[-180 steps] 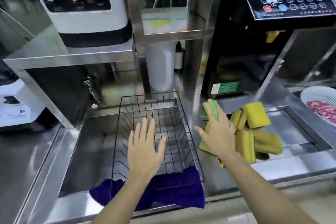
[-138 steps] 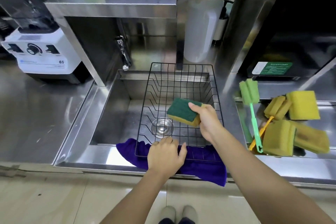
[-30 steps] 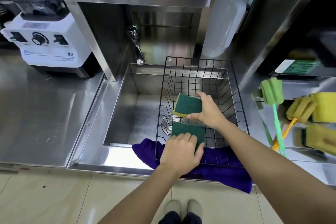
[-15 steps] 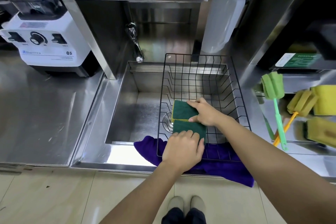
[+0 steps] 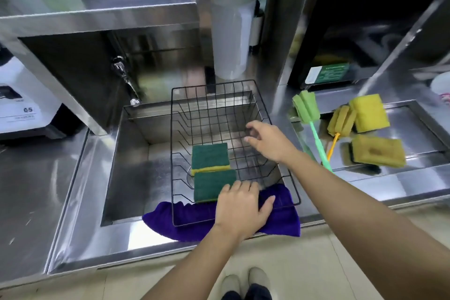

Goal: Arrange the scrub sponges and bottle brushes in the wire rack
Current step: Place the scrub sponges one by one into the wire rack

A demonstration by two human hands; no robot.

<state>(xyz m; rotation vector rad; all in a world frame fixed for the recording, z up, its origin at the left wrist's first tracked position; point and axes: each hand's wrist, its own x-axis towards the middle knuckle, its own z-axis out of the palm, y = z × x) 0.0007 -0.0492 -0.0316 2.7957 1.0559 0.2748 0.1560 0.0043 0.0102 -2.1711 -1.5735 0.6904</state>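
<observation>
- Two green-topped scrub sponges (image 5: 211, 157) lie flat, touching, along the wire rack (image 5: 264, 114)'s left side.
- Left hand (image 5: 242, 209) lies flat on the rack's front edge, holding nothing.
- Right hand (image 5: 267, 140) hovers loosely spread, empty.
- Bottle brushes (image 5: 314, 126) lie on the right counter.

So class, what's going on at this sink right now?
A person is loading a wire rack that sits over the sink. Two scrub sponges lie green side up inside it. The left hand rests on the rack's near edge, touching the nearer sponge. The right hand is open and empty above the rack. More sponges and two bottle brushes wait on the counter to the right.
</observation>
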